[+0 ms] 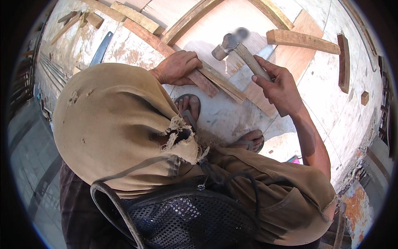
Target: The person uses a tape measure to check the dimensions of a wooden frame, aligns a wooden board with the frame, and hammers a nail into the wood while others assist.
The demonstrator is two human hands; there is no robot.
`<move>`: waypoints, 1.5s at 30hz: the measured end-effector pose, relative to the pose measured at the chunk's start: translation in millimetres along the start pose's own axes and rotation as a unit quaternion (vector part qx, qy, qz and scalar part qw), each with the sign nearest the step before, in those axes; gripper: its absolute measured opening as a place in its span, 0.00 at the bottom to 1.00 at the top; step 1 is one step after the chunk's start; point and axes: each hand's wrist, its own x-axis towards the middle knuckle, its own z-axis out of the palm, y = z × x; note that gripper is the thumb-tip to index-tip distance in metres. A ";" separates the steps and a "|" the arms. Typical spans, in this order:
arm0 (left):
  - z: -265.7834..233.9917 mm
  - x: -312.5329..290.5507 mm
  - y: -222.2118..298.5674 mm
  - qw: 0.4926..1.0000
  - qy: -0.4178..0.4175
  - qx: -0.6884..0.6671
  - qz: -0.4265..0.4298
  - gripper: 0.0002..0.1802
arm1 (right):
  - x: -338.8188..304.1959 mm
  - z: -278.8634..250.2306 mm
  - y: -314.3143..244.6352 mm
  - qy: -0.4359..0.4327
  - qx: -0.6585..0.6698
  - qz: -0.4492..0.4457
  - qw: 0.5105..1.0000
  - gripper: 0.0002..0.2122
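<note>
My left hand (177,68) is closed, its fingers bent over a reddish wooden plank (203,84) that slants across the floor in front of my feet. A paler, split wooden strip (226,86) comes out beside it from under the fingers; how far the grip wraps round each piece is hidden. Farther right, my right hand (280,85) grips a hammer (247,60) by its wooden handle. The grey metal head is raised above the wood, pointing up and left, apart from the strip.
A thin plywood board (304,39) lies to the right, crossed by a short timber (302,40). Beyond are a dark wood block (343,62) and a longer frame timber (190,20). A handsaw (101,49) rests at the left. My sandalled feet (190,108) stand close to the plank ends.
</note>
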 end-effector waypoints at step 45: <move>13.4 -2.1 -4.3 0.999 0.006 -0.030 0.028 0.36 | -28.0 38.9 9.6 0.015 0.035 0.042 0.998 0.29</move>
